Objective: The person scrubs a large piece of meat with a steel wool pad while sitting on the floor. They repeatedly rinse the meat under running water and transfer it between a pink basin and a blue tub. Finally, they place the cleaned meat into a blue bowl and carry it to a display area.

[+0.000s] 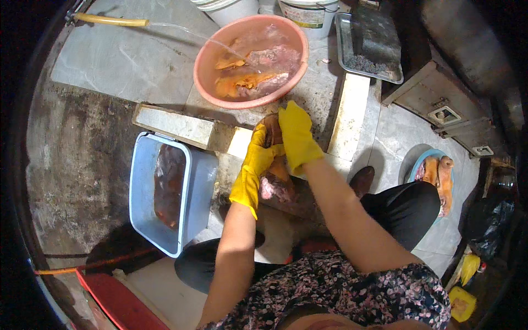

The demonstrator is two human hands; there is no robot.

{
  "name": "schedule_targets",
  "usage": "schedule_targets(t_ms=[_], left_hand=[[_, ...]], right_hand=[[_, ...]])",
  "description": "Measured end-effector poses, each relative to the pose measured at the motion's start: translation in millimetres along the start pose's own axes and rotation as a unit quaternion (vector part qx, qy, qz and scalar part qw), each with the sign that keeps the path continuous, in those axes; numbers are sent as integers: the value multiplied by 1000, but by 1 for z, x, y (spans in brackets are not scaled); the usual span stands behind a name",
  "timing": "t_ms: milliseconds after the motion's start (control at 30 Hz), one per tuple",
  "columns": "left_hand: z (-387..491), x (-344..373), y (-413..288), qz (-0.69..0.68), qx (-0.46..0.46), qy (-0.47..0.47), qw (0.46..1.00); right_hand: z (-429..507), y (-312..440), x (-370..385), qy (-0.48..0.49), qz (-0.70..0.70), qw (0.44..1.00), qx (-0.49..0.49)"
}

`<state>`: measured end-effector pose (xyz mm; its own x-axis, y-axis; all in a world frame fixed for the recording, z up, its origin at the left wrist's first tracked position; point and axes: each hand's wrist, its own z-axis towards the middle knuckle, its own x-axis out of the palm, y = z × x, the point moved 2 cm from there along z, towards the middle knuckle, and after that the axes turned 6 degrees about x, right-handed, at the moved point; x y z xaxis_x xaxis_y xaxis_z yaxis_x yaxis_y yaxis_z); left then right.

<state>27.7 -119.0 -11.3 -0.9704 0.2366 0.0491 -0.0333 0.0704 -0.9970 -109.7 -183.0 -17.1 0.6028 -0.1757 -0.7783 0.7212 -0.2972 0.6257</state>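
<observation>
My left hand, in a yellow rubber glove, is closed around a browned, skin-on animal leg, probably a pig's trotter. Its pale pink cut end points down towards me, while its darker upper end leans near a low tiled ledge. Against the right side of that upper end lies my right hand, also gloved, with curled fingers. Whether it grips the leg or a small tool is hidden. Just beyond both hands stands a pink plastic basin, where browned skin-on meat pieces lie in cloudy water.
A yellow hose pours water into the basin. Left stands a blue plastic bin containing dark liquid. White buckets and a metal tray are behind. At right, a teal basin holds trotters near a metal cabinet.
</observation>
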Motion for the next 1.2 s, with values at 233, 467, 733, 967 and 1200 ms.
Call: schedule_targets(t_ms=[233, 467, 733, 967, 1200], left_hand=[[-3, 11, -44, 407, -49, -51, 911], [-22, -6, -33, 352, -111, -160, 915], [-27, 17, -41, 49, -159, -83, 983], [-27, -12, -10, 123, -138, -23, 982], [-23, 0, -25, 71, -138, -37, 987]], right_hand=[[-32, -13, -6, 30, 162, 986, 5], [-23, -33, -50, 79, 376, 899, 210], [-61, -12, -30, 164, 184, 961, -123], [7, 1, 30, 224, 31, 952, -208], [-26, -17, -5, 146, 154, 970, -121]])
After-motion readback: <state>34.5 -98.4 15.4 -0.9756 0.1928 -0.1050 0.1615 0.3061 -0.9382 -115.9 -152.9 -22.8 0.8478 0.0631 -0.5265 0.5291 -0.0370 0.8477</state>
